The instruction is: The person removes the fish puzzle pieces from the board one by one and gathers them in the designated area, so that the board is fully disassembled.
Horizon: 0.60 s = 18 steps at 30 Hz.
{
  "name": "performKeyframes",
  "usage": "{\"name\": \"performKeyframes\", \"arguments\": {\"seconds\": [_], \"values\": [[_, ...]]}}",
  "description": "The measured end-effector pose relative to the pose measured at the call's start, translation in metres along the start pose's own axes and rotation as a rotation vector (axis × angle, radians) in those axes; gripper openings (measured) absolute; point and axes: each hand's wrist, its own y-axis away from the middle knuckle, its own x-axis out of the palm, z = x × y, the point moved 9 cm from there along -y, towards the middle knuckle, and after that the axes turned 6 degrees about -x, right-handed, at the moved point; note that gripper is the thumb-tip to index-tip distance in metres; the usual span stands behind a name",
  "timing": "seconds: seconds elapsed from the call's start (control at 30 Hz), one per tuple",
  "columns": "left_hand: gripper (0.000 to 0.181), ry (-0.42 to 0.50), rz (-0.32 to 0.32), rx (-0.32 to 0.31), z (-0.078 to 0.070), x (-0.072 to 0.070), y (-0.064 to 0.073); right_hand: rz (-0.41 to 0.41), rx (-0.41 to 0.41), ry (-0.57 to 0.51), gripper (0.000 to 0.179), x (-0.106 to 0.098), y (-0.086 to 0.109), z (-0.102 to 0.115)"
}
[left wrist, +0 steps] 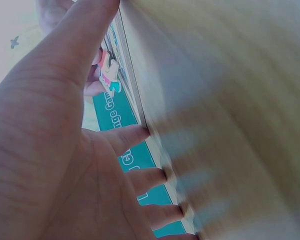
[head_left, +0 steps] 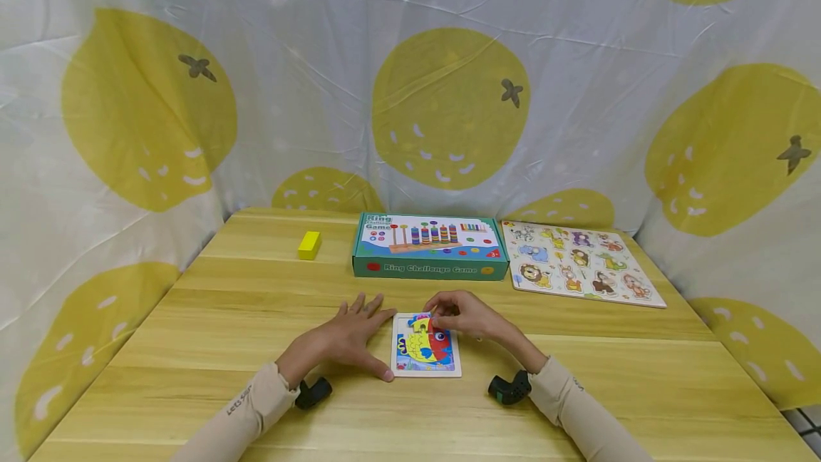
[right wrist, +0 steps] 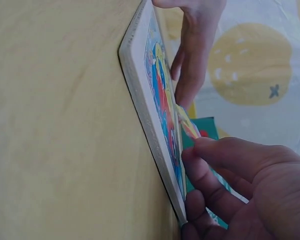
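A small square jigsaw board (head_left: 426,375) with a red and yellow fish picture lies flat on the wooden table. My right hand (head_left: 468,314) pinches a jigsaw piece (right wrist: 188,124) between thumb and fingers, tilted over the board's upper part. The piece (left wrist: 109,75) shows pink, white and teal in the left wrist view. My left hand (head_left: 346,337) is spread on the table at the board's left side. Its thumb tip sits at the lower left corner, and its index fingertip is by the upper left corner.
Behind the board lies a green Ring Challenge Game box (head_left: 430,268). To its right is an animal puzzle board (head_left: 586,262); a yellow block (head_left: 309,245) stands to its left. Black wrist devices (head_left: 314,393) hang under both sleeves. A lemon-patterned curtain (head_left: 308,91) surrounds the table.
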Motion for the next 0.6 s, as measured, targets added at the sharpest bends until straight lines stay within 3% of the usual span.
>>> {"name": "performKeyframes", "arguments": {"seconds": [0.3,0.6], "values": [[0.106,0.002,0.001,-0.002,0.0000,0.0004,-0.0007,-0.008,0.010,-0.033,0.021,-0.0021,0.0002,-0.0027],[0.107,-0.001,-0.010,0.010,-0.0008,-0.0002,-0.0003,-0.009,-0.034,-0.044,0.024,-0.0078,0.0008,-0.0008]]}}
